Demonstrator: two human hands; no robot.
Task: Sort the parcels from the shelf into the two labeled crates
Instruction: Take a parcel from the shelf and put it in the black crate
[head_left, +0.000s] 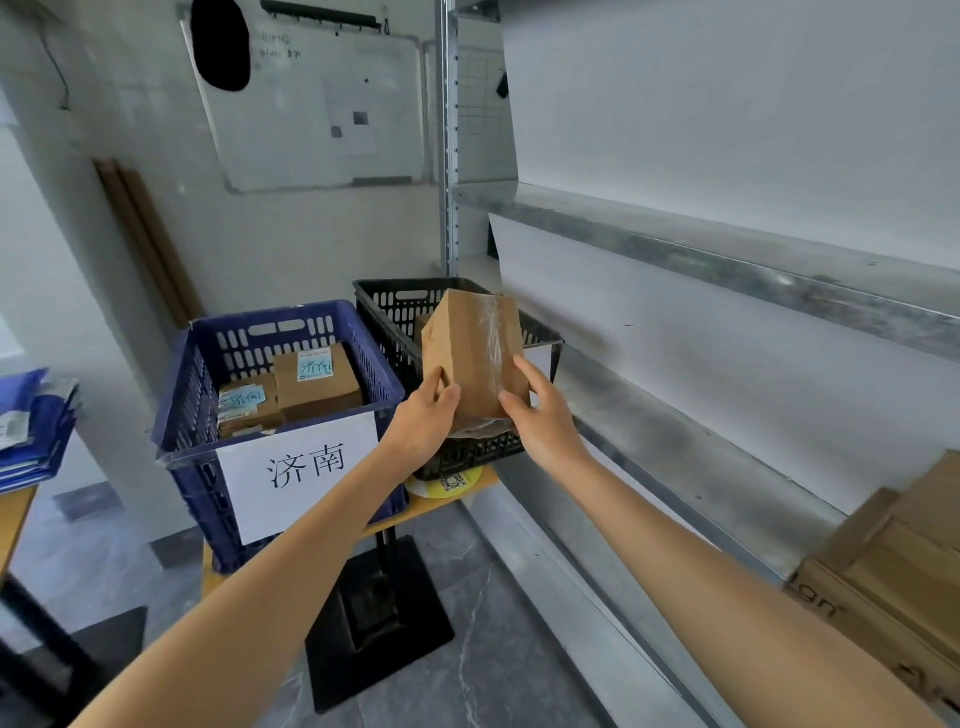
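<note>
Parcel (470, 353) of taped brown cardboard was held over the black crate (390, 306), left hand (423, 418) and right hand (540, 415) gripping its lower sides.

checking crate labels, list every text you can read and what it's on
"济南": white sheet on the blue crate.
"济南": labels on the rear parcel and the front parcel inside it.
Whiteboard writing: too blurred.
Carton print, lower right: unreadable.
Black crate sheet: text hidden behind the held parcel.
</note>
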